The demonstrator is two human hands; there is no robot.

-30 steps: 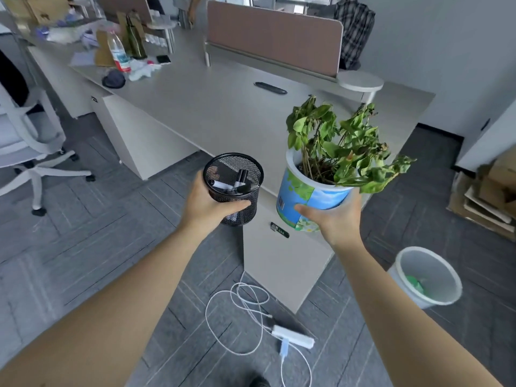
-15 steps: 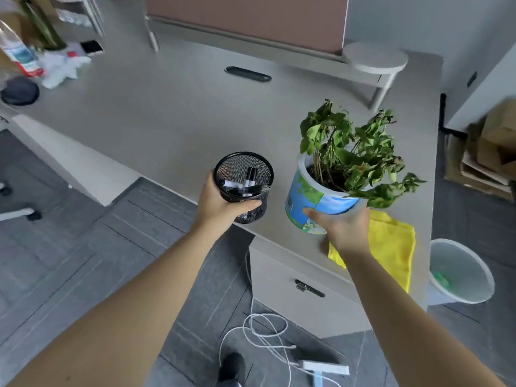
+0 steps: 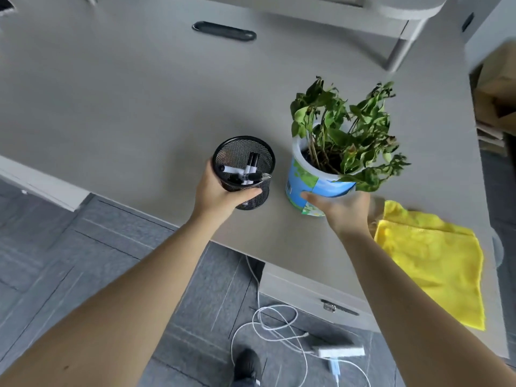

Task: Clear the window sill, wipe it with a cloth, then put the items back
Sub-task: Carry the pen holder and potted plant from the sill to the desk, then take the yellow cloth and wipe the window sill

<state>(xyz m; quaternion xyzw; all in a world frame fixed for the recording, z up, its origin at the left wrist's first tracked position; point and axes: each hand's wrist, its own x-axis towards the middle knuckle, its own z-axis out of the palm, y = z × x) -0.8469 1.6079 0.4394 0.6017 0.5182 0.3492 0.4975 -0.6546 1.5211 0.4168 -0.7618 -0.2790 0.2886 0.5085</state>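
My left hand [image 3: 220, 192] grips a black mesh pen holder [image 3: 244, 170] with several markers inside, low over the grey desk [image 3: 125, 101] near its front edge. My right hand [image 3: 342, 209] holds a potted plant [image 3: 321, 174] from below and behind; the pot is white with a blue-green label and carries drooping green leaves. Whether either item touches the desk I cannot tell. A yellow cloth [image 3: 435, 261] lies flat on the desk to the right of my right arm. No window sill is in view.
A black cable slot [image 3: 224, 30] is set in the desk at the back, and a small grey shelf on legs [image 3: 399, 12] stands behind the plant. White cables and a power strip [image 3: 340, 351] lie on the grey floor by my shoe. Cardboard boxes [image 3: 497, 96] sit at the right.
I have stepped closer to the desk and brought both items forward from over the floor to over the desk top. The yellow cloth has come into view.
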